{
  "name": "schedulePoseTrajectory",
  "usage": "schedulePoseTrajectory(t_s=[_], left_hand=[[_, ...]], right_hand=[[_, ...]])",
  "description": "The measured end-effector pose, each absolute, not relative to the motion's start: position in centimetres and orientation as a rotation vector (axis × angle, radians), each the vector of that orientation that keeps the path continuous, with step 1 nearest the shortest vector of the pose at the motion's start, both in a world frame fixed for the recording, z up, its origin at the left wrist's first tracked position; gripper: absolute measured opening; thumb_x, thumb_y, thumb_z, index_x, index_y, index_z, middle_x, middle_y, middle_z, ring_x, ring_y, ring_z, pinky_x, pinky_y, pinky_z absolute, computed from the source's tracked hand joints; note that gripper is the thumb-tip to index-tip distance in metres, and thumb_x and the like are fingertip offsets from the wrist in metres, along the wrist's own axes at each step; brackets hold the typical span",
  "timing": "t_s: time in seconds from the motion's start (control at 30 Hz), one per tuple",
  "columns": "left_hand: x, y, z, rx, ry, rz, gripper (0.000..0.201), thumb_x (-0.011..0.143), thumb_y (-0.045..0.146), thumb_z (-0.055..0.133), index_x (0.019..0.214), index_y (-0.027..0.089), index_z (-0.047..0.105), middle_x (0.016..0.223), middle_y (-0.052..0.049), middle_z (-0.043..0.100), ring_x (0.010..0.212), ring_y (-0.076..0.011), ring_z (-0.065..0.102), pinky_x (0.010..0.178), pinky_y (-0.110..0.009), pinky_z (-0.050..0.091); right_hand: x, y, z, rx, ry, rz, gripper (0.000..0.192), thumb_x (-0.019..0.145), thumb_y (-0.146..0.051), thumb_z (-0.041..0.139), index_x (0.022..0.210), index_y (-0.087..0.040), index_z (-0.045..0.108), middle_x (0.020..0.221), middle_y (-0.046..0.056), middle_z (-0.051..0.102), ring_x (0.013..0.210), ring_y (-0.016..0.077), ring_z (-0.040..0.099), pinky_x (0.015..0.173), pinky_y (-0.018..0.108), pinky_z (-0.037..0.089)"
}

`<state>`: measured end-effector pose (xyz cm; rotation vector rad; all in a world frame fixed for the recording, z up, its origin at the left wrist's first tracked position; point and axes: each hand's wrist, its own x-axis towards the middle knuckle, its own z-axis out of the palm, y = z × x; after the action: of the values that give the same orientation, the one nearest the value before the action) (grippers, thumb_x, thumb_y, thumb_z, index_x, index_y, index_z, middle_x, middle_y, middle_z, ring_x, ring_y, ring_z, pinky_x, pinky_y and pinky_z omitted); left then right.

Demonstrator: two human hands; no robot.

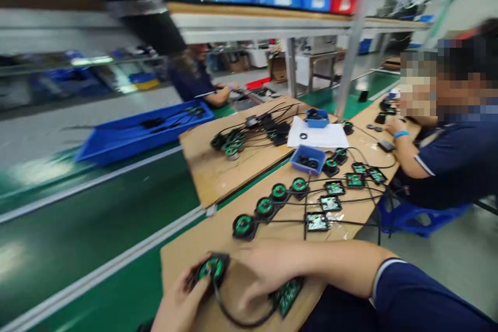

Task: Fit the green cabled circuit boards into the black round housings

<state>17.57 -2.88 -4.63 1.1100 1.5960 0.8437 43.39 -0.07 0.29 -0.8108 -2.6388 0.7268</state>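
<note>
My left hand (182, 295) grips a round black part with a green ring-shaped circuit board (212, 268) at the table's near end, thumb pressed near its centre. A black cable (237, 323) loops from this part to a black case with a green circuit board (288, 295). My right hand (268, 264), smeared by motion, hangs over the cable and beside that case. Its thumb and fingers look spread, with nothing visible between them. Just beyond stands a row of similar round parts (244, 225), wired to open cases with boards (317, 221).
A small blue bin (308, 160) with black rings sits past the row, near a white paper sheet (317, 134). More cabled parts lie on the left board (198, 166). A long blue tray (143, 132) is farther left. A co-worker (455, 140) sits at right; another person (194, 78) works behind.
</note>
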Motion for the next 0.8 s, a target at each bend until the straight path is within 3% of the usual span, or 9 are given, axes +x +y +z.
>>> schedulePoseTrajectory(t_s=[0.1, 0.2, 0.4, 0.57, 0.67, 0.8], left_hand=[[17.6, -3.1, -4.5, 1.049, 1.602, 0.943, 0.06, 0.059, 0.047, 0.081, 0.11, 0.017, 0.071, 0.128, -0.015, 0.07, 0.126, -0.038, 0.061, 0.119, -0.053, 0.038], [17.6, -2.6, -4.5, 1.113, 1.609, 0.972, 0.05, 0.065, 0.044, 0.074, 0.107, 0.018, 0.073, 0.121, -0.014, 0.072, 0.117, -0.0352, 0.065, 0.113, -0.05, 0.044], [17.3, -3.9, -3.4, 1.251, 1.637, 1.004, 0.045, 0.076, 0.04, 0.067, 0.114, 0.018, 0.074, 0.123, -0.014, 0.072, 0.12, -0.0343, 0.063, 0.113, -0.048, 0.042], [16.6, -8.0, -2.1, 1.389, 1.654, 0.916, 0.051, 0.089, 0.037, 0.062, 0.135, 0.017, 0.064, 0.129, -0.017, 0.068, 0.116, -0.0312, 0.065, 0.106, -0.046, 0.049], [16.0, -11.2, -0.8, 1.49, 1.651, 0.856, 0.056, 0.089, 0.037, 0.065, 0.14, 0.017, 0.06, 0.139, -0.017, 0.062, 0.12, -0.0301, 0.063, 0.106, -0.043, 0.05], [15.0, -14.4, 2.1, 1.463, 1.726, 0.862, 0.049, 0.089, 0.035, 0.065, 0.135, 0.02, 0.063, 0.131, -0.014, 0.066, 0.112, -0.0262, 0.064, 0.1, -0.039, 0.053]], right_hand=[[48.2, -2.9, 0.8, -0.568, -2.871, 0.791, 0.075, 0.065, -0.047, 0.091, 0.126, -0.015, 0.062, 0.118, 0.016, 0.07, 0.107, 0.0314, 0.068, 0.094, 0.042, 0.055], [50.7, -4.8, 0.0, -0.722, -2.908, 0.793, 0.074, 0.073, -0.032, 0.087, 0.138, -0.018, 0.056, 0.13, 0.017, 0.062, 0.12, 0.0321, 0.06, 0.104, 0.046, 0.048], [50.5, -4.0, 1.6, -0.981, -2.826, 0.948, 0.059, 0.078, -0.013, 0.068, 0.136, -0.02, 0.06, 0.12, 0.013, 0.061, 0.115, 0.0265, 0.059, 0.102, 0.037, 0.05], [50.4, -1.3, 0.6, -1.254, -2.965, 0.656, 0.056, 0.071, -0.008, 0.06, 0.125, -0.019, 0.069, 0.12, 0.018, 0.063, 0.113, 0.0322, 0.062, 0.101, 0.047, 0.052], [50.9, -0.2, -3.9, -1.212, -3.016, 0.487, 0.063, 0.069, -0.013, 0.066, 0.131, -0.022, 0.068, 0.126, 0.019, 0.065, 0.115, 0.037, 0.064, 0.101, 0.053, 0.054], [49.5, 1.7, -9.7, -0.874, -2.826, 0.308, 0.074, 0.076, -0.04, 0.073, 0.147, -0.026, 0.057, 0.145, 0.019, 0.057, 0.128, 0.04, 0.061, 0.102, 0.053, 0.057]])
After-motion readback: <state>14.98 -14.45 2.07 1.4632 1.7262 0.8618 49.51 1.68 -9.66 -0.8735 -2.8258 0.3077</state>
